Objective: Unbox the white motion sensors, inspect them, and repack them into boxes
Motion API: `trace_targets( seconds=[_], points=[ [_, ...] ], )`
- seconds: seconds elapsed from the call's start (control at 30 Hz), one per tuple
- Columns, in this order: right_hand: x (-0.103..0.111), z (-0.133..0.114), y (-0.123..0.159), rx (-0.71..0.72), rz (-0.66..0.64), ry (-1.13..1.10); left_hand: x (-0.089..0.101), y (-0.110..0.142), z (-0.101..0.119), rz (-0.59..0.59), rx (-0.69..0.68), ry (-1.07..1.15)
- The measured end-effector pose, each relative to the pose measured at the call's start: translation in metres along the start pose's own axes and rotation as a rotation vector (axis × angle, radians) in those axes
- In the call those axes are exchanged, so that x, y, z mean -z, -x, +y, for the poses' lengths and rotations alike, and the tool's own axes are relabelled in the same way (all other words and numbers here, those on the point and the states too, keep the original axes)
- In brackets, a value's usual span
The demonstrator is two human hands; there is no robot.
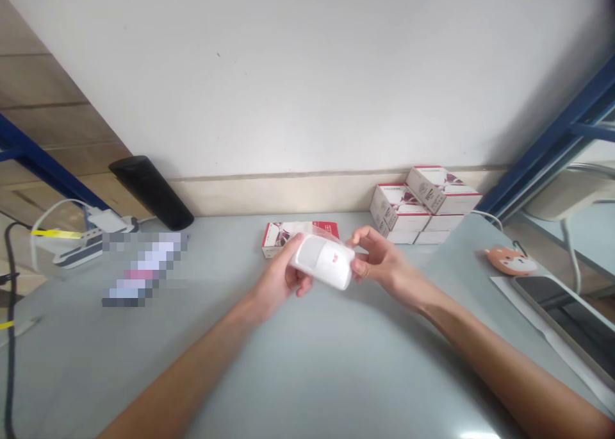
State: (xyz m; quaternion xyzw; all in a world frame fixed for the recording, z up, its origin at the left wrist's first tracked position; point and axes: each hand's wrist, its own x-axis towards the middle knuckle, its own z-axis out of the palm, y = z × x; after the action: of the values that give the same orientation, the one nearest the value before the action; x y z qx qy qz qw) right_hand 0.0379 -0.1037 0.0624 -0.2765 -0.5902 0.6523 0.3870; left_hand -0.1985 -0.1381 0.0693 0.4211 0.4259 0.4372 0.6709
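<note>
Above the table, a white rounded motion detector (331,259) with a grey window and a small red mark is held tilted, its right end lower. Clear plastic film seems to cover it. My left hand (283,275) is closed round its left end, thumb on top and fingers beneath. At the other end, my right hand (377,259) has its thumb and fingers closed on the edge of the detector or its film; which of the two I cannot tell. Just behind, a red and white box (276,234) lies on the table, partly hidden by the detector.
Several red and white boxes (401,218) are stacked against the wall at right. On the left stand a black cylinder (154,192) and a power strip (91,250) with cables, beside a pixelated item (147,269). An orange animal-faced pouch (509,261) and dark tablet-like device (567,317) lie right.
</note>
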Motion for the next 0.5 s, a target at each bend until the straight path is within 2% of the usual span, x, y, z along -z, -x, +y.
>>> trace_targets(
  seconds=[0.1,0.2,0.3,0.4,0.5],
  points=[
    [-0.007,0.002,0.005,-0.077,-0.201,0.025,0.002,0.0,-0.002,0.053,0.052,-0.083],
    [-0.019,0.008,0.011,-0.039,-0.304,0.176,0.003,-0.003,-0.008,0.168,0.023,-0.166],
    [-0.026,0.013,0.013,0.047,-0.287,0.281,0.002,-0.006,-0.012,0.215,-0.061,-0.214],
    [-0.022,0.01,0.01,0.123,-0.209,0.294,0.001,-0.008,-0.01,0.249,-0.206,-0.29],
    [-0.011,0.0,0.004,0.227,-0.048,0.33,0.003,-0.006,-0.004,0.396,-0.447,-0.602]
  ],
)
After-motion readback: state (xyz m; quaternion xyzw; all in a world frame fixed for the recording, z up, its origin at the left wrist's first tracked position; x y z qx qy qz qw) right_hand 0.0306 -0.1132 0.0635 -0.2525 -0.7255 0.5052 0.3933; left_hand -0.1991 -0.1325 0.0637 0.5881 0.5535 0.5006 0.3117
